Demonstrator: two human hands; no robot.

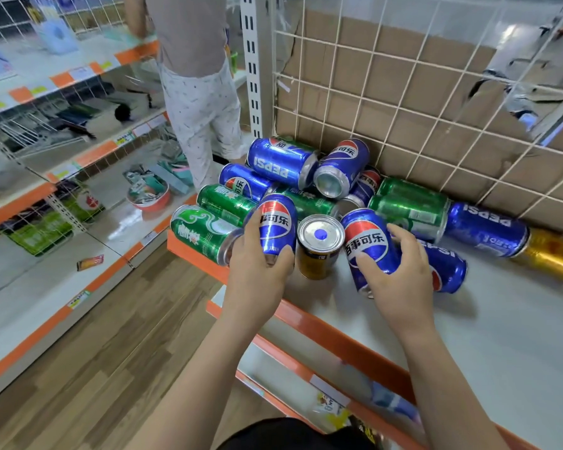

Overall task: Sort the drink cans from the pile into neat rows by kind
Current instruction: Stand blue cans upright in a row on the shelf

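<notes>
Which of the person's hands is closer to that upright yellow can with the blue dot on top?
The left. The left hand grips a blue can right beside the yellow can, almost touching it. The right hand holds another blue can slightly farther off on its other side.

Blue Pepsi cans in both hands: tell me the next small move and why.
Probably stand the blue Pepsi can in the left hand upright on the bare white shelf nearer the front edge, starting a blue row; the pile behind remains mixed with green cans.
</notes>
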